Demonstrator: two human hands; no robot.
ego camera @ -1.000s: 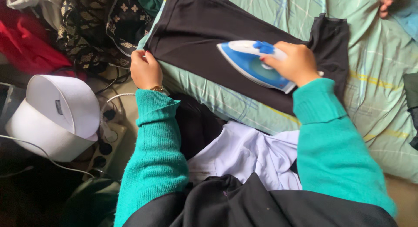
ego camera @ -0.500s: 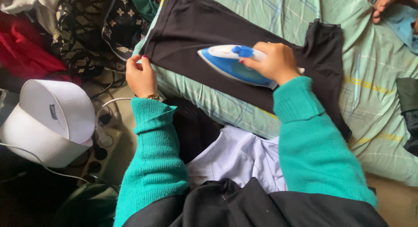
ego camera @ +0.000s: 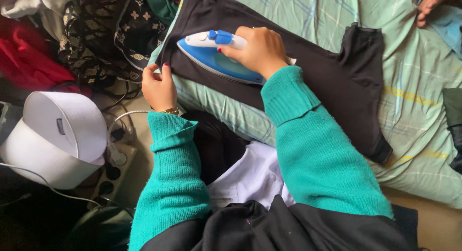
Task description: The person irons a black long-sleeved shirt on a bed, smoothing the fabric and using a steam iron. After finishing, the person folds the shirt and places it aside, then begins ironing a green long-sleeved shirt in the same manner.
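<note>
Nearest you, a crumpled white shirt (ego camera: 250,176) lies in your lap between your teal knitted sleeves. To the left, on the floor, a white round drum-shaped lampshade (ego camera: 60,133) sits beside a beige power strip (ego camera: 115,166). Your left hand (ego camera: 158,87) pinches the near left edge of the black garment (ego camera: 308,68), fingers pressed together on the cloth. The garment lies flat across the pale green checked sheet (ego camera: 418,101). Your right hand (ego camera: 257,51) is wrapped tight around the handle of the blue and white steam iron (ego camera: 214,58), whose soleplate rests on the garment's left part, tip pointing left. At the far right corner, another person's hand (ego camera: 430,5) touches the sheet.
</note>
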